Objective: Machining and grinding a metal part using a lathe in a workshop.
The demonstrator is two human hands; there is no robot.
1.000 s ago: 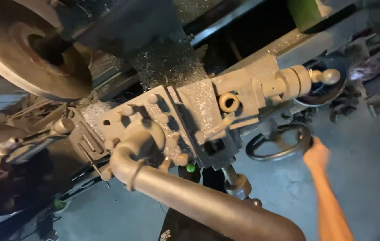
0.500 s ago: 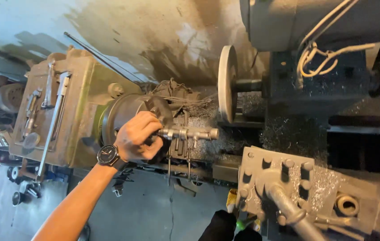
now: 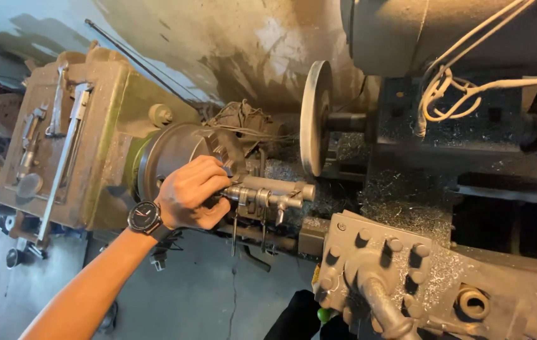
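Left hand (image 3: 191,194) — grip closed round a grimy steel chuck key (image 3: 268,194) at the lathe chuck (image 3: 183,154).

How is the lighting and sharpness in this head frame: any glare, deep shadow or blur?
Head view: sharp on the left hand and the metal fitting it grips; soft bright patch on the wall; deep shadow under the dark housing at right; no motion blur evident.

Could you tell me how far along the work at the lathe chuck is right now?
Already done: a metal workpiece with side fittings sits in the chuck. In hand: the left hand grips the workpiece right at the chuck. Left: the tool post stands clear of it, swarf around; no cutting shows. The right hand is out of view.
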